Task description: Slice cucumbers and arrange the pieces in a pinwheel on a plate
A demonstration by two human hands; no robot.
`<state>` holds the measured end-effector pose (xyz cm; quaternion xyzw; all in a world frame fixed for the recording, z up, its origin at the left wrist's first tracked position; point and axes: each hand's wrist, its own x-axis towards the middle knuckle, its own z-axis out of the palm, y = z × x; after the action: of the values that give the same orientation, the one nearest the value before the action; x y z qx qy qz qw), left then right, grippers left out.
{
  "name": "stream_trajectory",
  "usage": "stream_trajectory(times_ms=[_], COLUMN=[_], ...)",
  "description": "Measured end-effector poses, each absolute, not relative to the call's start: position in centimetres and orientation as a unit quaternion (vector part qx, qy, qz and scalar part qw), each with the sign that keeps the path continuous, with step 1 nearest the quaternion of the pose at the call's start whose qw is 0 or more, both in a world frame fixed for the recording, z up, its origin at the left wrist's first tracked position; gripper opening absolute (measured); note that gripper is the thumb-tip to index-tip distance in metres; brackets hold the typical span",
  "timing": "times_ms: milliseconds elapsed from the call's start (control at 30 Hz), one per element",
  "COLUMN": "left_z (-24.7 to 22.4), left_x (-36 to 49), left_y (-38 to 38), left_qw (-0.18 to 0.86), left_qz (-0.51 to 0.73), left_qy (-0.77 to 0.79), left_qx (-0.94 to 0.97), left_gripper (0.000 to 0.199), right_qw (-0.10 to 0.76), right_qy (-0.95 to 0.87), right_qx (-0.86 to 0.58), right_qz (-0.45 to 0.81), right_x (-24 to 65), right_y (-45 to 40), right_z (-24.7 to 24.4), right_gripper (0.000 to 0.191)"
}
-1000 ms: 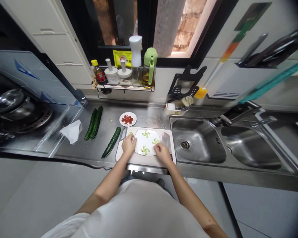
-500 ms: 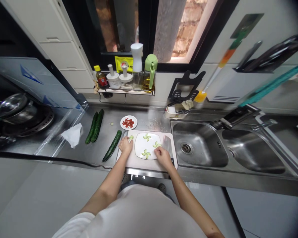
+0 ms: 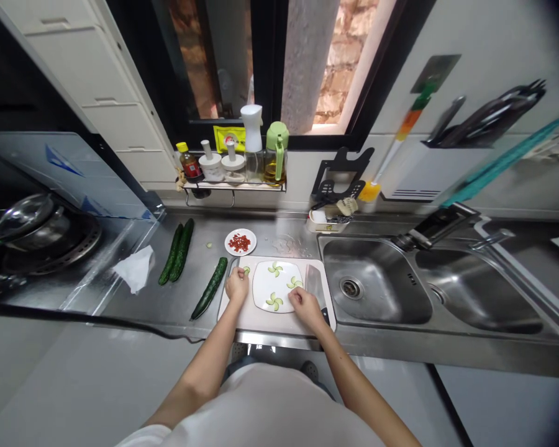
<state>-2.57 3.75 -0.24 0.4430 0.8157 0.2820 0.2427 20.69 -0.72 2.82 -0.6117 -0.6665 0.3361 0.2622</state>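
A white square plate (image 3: 263, 285) lies on a pale cutting board (image 3: 251, 321), bearing pinwheels of thin green cucumber slices (image 3: 274, 302). My left hand (image 3: 236, 287) is at the board's left side, fingers drawn together at a cucumber slice (image 3: 246, 270) just left of the plate. My right hand (image 3: 306, 306) is over the plate's right edge, its fingertips pinched beside the right pinwheel (image 3: 294, 283); whatever they hold is hidden. A kitchen knife (image 3: 313, 287) rests on the board's right side, its black handle near my right wrist.
One whole cucumber (image 3: 209, 288) lies left of the board, with two more cucumbers (image 3: 181, 249) farther left. Behind the board stands a small plate of chopped red pieces (image 3: 240, 243). A double sink (image 3: 377, 279) is to the right. White tissue (image 3: 135, 269) lies near the stove.
The camera view has tilted up slightly. My left fingers have closed together at the slice on the board's left. My right hand stays pinched near the right pinwheel.
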Motion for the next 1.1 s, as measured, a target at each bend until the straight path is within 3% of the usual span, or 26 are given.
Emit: stream_trajectory(times_ms=[267,433,667,1100], left_z=[1.1,3.0,4.3,7.4], left_x=[0.8,2.6,2.7,1.8], left_y=[1.7,-0.5,-1.4,-1.0], left_qw=[0.439,0.552,0.573,0.612], left_qz=[0.448,0.472,0.469,0.484], left_qy=[0.654,0.537,0.524,0.533], left_qx=[0.423,0.43,0.421,0.326], left_gripper=[0.023,0.03,0.034,0.037], right_qw=[0.278,0.323,0.36,0.383], right_qy=[-0.666,-0.653,-0.606,-0.467], right_qx=[-0.598,-0.542,-0.503,-0.495], right_qz=[0.347,0.42,0.5,0.625], right_x=[19.4,17.8,17.1,16.5], right_y=[-0.5,-0.2,0.0,1.2], right_z=[3.6,3.9,4.1,8.4], right_gripper=[0.022,0.029,0.02,0.028])
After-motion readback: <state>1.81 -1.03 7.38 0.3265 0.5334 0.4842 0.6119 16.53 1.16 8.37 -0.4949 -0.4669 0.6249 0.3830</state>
